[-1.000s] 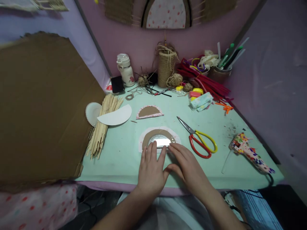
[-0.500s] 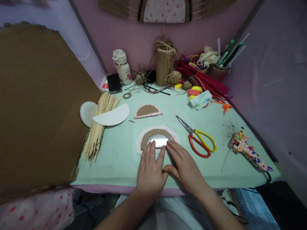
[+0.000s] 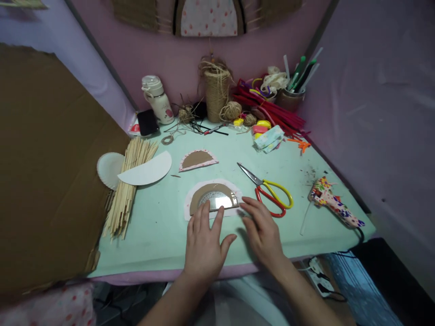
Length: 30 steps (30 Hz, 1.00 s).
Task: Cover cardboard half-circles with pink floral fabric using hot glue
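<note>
A clear protractor lies on a half-round piece of brown cardboard. Beneath both is a larger white-and-pink spotted fabric piece. My left hand is spread, its fingertips at the protractor's straight edge. To the right, my right hand has loosely bent fingers, apart from the cardboard and holding nothing. A smaller cardboard half-round with a spotted fabric border sits just behind. Scissors with one red and one yellow handle lie beyond my right hand.
A bundle of thin sticks with a white half-disc on it lies left, beside a big cardboard sheet. A flowered glue gun rests at right. Along the back stand a bottle and a twine roll.
My right hand has lifted off the protractor's right end and drawn away to the right. The left hand stays at the protractor, its thumb now spread. The view has shifted right.
</note>
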Available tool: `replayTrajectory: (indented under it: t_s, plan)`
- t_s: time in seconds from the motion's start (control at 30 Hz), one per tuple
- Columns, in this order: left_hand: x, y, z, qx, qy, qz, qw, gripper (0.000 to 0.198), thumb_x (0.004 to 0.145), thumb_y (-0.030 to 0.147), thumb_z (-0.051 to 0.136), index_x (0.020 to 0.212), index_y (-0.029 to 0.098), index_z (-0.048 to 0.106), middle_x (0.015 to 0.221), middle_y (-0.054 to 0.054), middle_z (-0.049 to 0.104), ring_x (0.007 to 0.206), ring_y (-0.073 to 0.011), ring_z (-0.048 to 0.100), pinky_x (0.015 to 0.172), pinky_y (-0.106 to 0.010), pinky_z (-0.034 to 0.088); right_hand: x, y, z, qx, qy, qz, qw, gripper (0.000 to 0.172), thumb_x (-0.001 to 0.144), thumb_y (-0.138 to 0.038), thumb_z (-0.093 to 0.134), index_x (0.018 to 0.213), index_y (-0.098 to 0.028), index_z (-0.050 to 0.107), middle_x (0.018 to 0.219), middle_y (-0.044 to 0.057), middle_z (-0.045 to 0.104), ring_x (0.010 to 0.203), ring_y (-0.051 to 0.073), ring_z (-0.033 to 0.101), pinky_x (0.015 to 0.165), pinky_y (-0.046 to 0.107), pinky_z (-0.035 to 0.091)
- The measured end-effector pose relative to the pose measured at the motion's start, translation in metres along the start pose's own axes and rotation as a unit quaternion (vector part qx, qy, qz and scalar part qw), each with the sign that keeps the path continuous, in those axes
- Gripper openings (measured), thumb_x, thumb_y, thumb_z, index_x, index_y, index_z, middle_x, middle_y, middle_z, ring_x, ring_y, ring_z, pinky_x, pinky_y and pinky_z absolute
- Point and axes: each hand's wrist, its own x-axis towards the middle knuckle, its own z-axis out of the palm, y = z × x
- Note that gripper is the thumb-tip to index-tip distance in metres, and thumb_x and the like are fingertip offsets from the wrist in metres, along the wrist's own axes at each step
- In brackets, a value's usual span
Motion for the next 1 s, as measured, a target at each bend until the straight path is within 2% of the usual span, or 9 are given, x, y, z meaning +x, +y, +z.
replayTrajectory:
  t_s: [0.07,0.13,0.27,0.33,0.5,0.73,0.87,0.93,1.0]
  plan:
    - [0.001,-0.001,-0.003,-0.022,0.002,-0.001,1.0,0.052,0.091,0.041,0.052,0.138,0.018,0.049,0.148,-0.021,0.039,0.135,-0.0359,0.037,0.103,-0.054,0.038,0.0,0.001,-0.001,0.04,0.076,0.063,0.994,0.02,0.097,-0.024,0.045,0.105,-0.022,0.063,0.114,0.011,0.064,0.111,0.023,0.058,0.097,0.045,0.049]
    - [0.005,-0.005,-0.006,-0.047,0.011,-0.012,0.999,0.048,0.091,0.039,0.053,0.135,0.019,0.05,0.145,-0.019,0.042,0.133,-0.0348,0.04,0.101,-0.053,0.039,0.002,0.001,0.0,0.066,0.099,0.09,0.989,0.016,0.096,-0.023,0.047,0.1,-0.022,0.062,0.107,0.01,0.064,0.106,0.023,0.059,0.094,0.043,0.049]
    - [0.029,-0.018,-0.014,-0.094,0.024,-0.029,0.995,0.035,0.09,0.03,0.054,0.124,0.021,0.055,0.131,-0.014,0.053,0.122,-0.0306,0.048,0.1,-0.049,0.041,0.006,0.0,0.004,0.069,0.078,0.061,0.993,0.013,0.094,-0.019,0.049,0.099,-0.022,0.06,0.106,0.009,0.063,0.104,0.022,0.059,0.091,0.041,0.048]
    - [0.045,-0.026,-0.017,-0.107,-0.005,-0.023,0.994,0.031,0.087,0.027,0.058,0.118,0.019,0.057,0.12,-0.012,0.058,0.113,-0.0287,0.052,0.097,-0.045,0.043,0.006,0.0,0.004,0.065,0.072,0.048,0.994,0.013,0.093,-0.017,0.05,0.1,-0.021,0.059,0.106,0.009,0.063,0.104,0.022,0.058,0.091,0.04,0.048]
    - [0.076,-0.044,-0.018,-0.092,-0.096,-0.046,0.99,0.042,0.074,0.026,0.071,0.112,0.018,0.057,0.106,-0.01,0.058,0.1,-0.0294,0.051,0.088,-0.043,0.043,0.003,0.002,0.002,0.073,0.07,0.042,0.994,0.014,0.092,-0.015,0.05,0.1,-0.022,0.059,0.105,0.009,0.063,0.104,0.022,0.059,0.09,0.039,0.048]
    - [0.088,-0.047,-0.025,-0.094,-0.119,-0.052,0.987,0.047,0.059,0.036,0.079,0.092,0.019,0.05,0.098,-0.007,0.053,0.094,-0.0267,0.049,0.076,-0.037,0.042,0.003,0.002,0.002,0.094,0.072,0.041,0.992,0.014,0.092,-0.013,0.049,0.099,-0.022,0.059,0.105,0.008,0.063,0.103,0.021,0.058,0.09,0.038,0.047]
    - [0.093,-0.056,-0.032,-0.203,-0.157,-0.085,0.963,0.044,0.067,0.036,0.071,0.094,0.024,0.038,0.078,0.004,0.05,0.067,-0.0158,0.048,0.06,-0.029,0.039,0.003,0.002,0.002,0.093,0.073,0.036,0.992,0.015,0.091,-0.013,0.049,0.099,-0.021,0.06,0.104,0.008,0.064,0.102,0.021,0.059,0.089,0.038,0.048]
    - [0.096,-0.073,-0.037,-0.26,-0.138,-0.113,0.949,0.049,0.07,0.037,0.069,0.102,0.024,0.035,0.071,0.007,0.049,0.062,-0.0143,0.049,0.059,-0.027,0.04,0.003,0.002,0.001,0.094,0.074,0.036,0.992,0.015,0.091,-0.014,0.049,0.098,-0.022,0.06,0.103,0.008,0.064,0.102,0.022,0.059,0.089,0.038,0.049]
    - [0.097,-0.096,-0.042,-0.247,-0.096,-0.13,0.955,0.053,0.068,0.042,0.071,0.105,0.022,0.038,0.076,0.005,0.052,0.068,-0.0157,0.053,0.063,-0.028,0.043,0.002,0.001,0.001,0.099,0.074,0.039,0.992,0.015,0.091,-0.014,0.049,0.098,-0.022,0.06,0.104,0.008,0.064,0.102,0.022,0.06,0.089,0.038,0.049]
